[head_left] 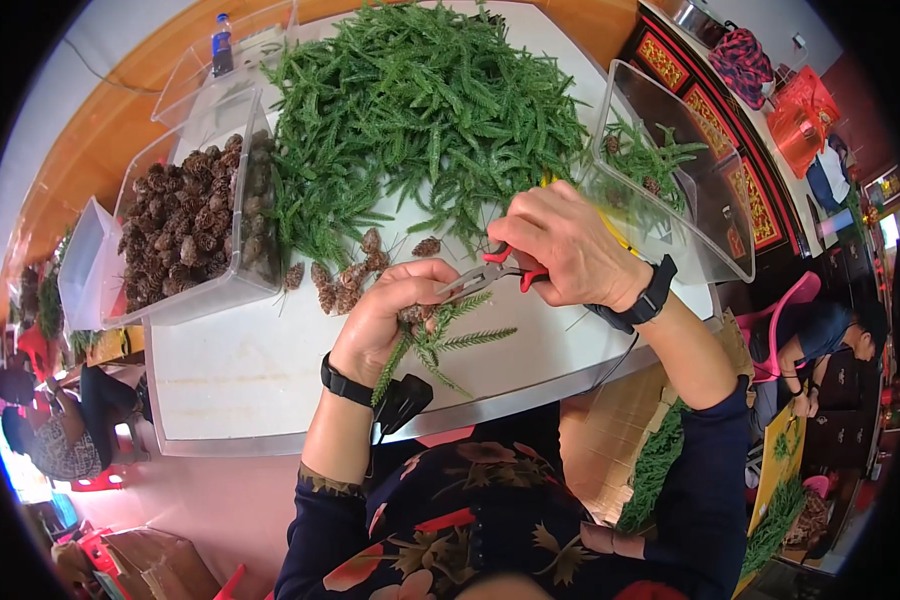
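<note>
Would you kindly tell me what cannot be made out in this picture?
Head view: pine cone, mostly hidden by the left hand and green sprig.
Head view: grips of the pliers, partly covered by the right hand.
Head view: bottom of the left bin, hidden by heaped pine cones.
Head view: anything in the pliers' jaws, too small.

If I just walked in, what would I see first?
Probably the big heap of green branches on the far side of the white table. Next, the clear tub of brown pine cones at the left. In the middle, the left hand holds a green sprig and the right hand red-handled pliers.
</note>
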Available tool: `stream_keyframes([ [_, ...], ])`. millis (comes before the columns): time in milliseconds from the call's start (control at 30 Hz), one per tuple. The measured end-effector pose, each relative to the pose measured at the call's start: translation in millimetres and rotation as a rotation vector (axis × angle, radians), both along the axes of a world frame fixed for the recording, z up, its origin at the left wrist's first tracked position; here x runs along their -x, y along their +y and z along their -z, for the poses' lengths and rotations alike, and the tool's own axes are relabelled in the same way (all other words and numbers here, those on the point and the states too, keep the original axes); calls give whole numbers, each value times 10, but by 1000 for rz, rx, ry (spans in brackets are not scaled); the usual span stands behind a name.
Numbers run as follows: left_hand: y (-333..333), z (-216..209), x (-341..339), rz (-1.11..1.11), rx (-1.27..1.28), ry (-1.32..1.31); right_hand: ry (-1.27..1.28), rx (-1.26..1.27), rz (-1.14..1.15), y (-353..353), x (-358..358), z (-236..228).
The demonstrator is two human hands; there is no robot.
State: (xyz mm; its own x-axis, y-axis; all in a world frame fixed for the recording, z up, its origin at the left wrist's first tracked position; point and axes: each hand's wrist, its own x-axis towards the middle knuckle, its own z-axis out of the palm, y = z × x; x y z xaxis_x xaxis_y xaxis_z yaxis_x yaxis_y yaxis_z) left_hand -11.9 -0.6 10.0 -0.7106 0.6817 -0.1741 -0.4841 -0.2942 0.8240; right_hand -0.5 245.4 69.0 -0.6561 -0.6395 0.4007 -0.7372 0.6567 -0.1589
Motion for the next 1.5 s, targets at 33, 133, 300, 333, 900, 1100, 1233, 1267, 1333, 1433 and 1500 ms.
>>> stream_keyframes([
  [33,-7,5,5,-3,-24,13,-4,1,-6,3,1,-4],
  [133,19,-12,-4,-91,-36,32,-79,37,58,-40,-64,-3],
  [300,111,-106,-77,-396,171,222,-446,2,325,-172,-272,-1],
  [333,123,-118,-87,-459,262,311,-444,1,328,-178,-294,-9],
  [900,37,6,-20,-180,27,-29,-190,69,18,57,20,85],
  [1100,-5,32,-16,-106,34,3,-93,31,-41,21,66,0],
  [1233,2,51,19,-64,4,81,-142,-66,-23,40,66,-78],
  [1267,8,51,21,-65,-9,114,-142,-66,-21,49,56,-76],
  [1333,15,33,6,-106,17,86,-202,-65,22,52,21,-63],
  [1433,32,15,-10,-191,71,30,-338,-69,111,-8,-79,-121],
  [1500,62,19,-9,-289,94,37,-552,-79,254,-71,-165,-194],
])
